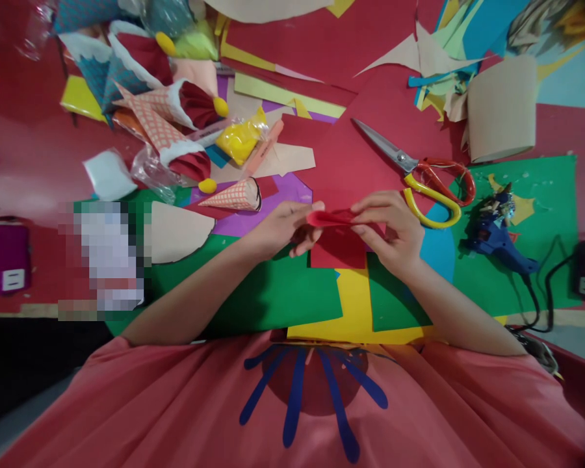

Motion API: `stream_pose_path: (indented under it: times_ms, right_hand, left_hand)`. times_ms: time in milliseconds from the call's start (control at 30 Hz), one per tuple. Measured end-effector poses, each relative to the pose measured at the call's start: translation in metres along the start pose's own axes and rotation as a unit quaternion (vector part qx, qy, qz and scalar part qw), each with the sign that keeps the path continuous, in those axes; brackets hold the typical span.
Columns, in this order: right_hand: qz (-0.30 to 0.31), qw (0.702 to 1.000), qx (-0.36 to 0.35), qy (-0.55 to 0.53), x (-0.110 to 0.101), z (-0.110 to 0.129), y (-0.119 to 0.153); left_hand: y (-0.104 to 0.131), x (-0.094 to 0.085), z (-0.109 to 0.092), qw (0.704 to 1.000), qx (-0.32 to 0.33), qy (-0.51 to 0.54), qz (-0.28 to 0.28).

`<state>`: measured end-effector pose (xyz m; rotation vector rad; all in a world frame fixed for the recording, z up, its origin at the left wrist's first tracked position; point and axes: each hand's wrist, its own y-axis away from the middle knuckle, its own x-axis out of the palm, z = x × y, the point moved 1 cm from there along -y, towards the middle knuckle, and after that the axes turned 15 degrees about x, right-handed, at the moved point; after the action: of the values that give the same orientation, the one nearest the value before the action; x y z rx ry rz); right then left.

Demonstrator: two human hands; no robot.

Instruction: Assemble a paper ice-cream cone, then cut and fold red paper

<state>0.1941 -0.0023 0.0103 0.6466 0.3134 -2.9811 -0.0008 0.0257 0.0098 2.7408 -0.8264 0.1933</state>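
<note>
Folded red craft sheet (335, 218) between left hand (292, 229) and right hand (392, 226), held over flat red piece (338, 252). Left grip: pinched closed on sheet's left end. Right grip: thumb and fingers closed on right end.

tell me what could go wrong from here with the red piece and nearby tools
The red piece, pinched between the left hand and right hand, might crease if squeezed. The scissors lie beside the right hand, so an outward sweep could knock them. The blue glue gun rests on a green sheet and might mark it if hot.
</note>
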Motion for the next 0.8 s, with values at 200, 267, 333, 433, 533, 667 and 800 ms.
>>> stream_pose_path:
  times_ms: [200, 267, 333, 433, 533, 667, 800]
  right_hand:
    - [0.015, 0.956, 0.245, -0.161, 0.007, 0.0, -0.002]
    - [0.043, 0.94, 0.278, -0.195, 0.009, 0.0, -0.003]
    - [0.066, 0.928, 0.295, -0.216, 0.011, -0.001, -0.003]
    - [0.084, 0.919, 0.313, -0.226, 0.012, -0.002, -0.003]
    - [0.091, 0.92, 0.313, -0.219, 0.011, -0.003, -0.004]
    - [0.094, 0.924, 0.311, -0.2, 0.011, -0.002, -0.004]
    - [0.099, 0.926, 0.314, -0.185, 0.011, -0.003, -0.005]
  left_hand:
    - [0.002, 0.001, -0.001, 0.985, 0.145, -0.08, -0.039]
    - [0.002, 0.003, 0.0, 0.987, 0.126, -0.095, -0.038]
    - [0.002, 0.003, 0.002, 0.988, 0.105, -0.105, -0.052]
    - [0.0, 0.003, 0.004, 0.987, 0.095, -0.102, -0.073]
    - [-0.001, 0.002, 0.004, 0.986, 0.103, -0.098, -0.087]
    - [-0.002, 0.001, 0.003, 0.984, 0.101, -0.109, -0.095]
    - [-0.002, 0.001, 0.003, 0.984, 0.096, -0.11, -0.102]
